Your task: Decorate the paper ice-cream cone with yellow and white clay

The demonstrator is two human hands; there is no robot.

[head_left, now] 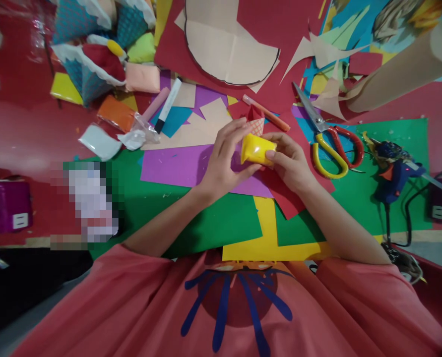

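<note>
A small glossy yellow packet, which looks like wrapped modelling clay (258, 149), is held up above the middle of the table. My right hand (290, 157) pinches its right end, thumb across the front. Around its left side curves my left hand (226, 157), fingers over the top and thumb below. Just behind the packet, close to my left fingertips, shows a small checkered paper cone (257, 126) with red inside; whether a hand holds the cone, I cannot tell. Red foam sheet (291, 198) and purple foam sheet (176, 166) lie underneath.
Red-and-yellow-handled scissors (319, 121) lie to the right, beyond them a blue glue gun (390, 181) with a cord. Markers (170, 101), clay packets (117, 113) and blue cones (90, 74) are at the left. A beige roll (403, 72) stands back right.
</note>
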